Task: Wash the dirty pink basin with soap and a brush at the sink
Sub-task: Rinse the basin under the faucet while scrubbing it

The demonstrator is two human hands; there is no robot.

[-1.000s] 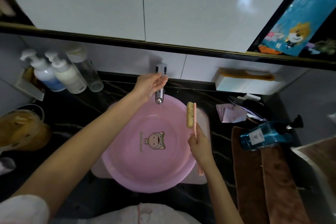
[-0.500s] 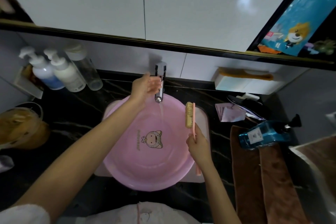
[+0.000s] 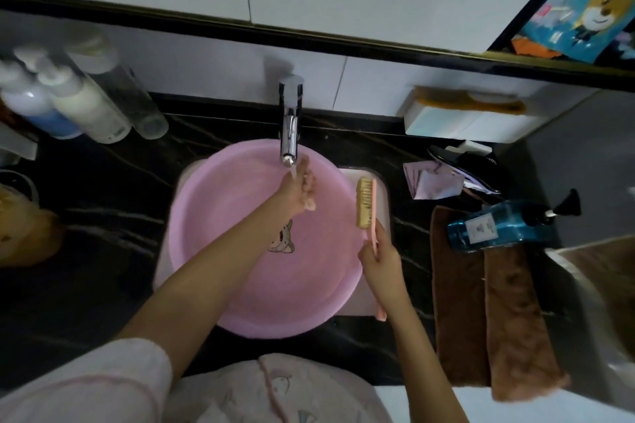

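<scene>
The round pink basin (image 3: 240, 285) with a cartoon print sits in the sink (image 3: 378, 182) under the chrome tap (image 3: 290, 127). Water runs from the spout onto my left hand (image 3: 299, 187), which is held under the stream above the basin with loosely cupped fingers and holds nothing. My right hand (image 3: 379, 263) grips the pink handle of a brush (image 3: 366, 206) over the basin's right rim. The brush points away from me, its tan bristles facing left.
Pump bottles (image 3: 68, 103) stand at the back left on the black marble counter (image 3: 103, 233). A blue bottle (image 3: 498, 227) lies on brown towels (image 3: 488, 319) to the right. A white box (image 3: 464, 120), a folded pink cloth (image 3: 429, 182) and a dark comb (image 3: 474, 168) sit at the back right.
My left hand has left the tap handle and dropped under the spout. Water now runs from the tap. The right hand with the brush has hardly moved.
</scene>
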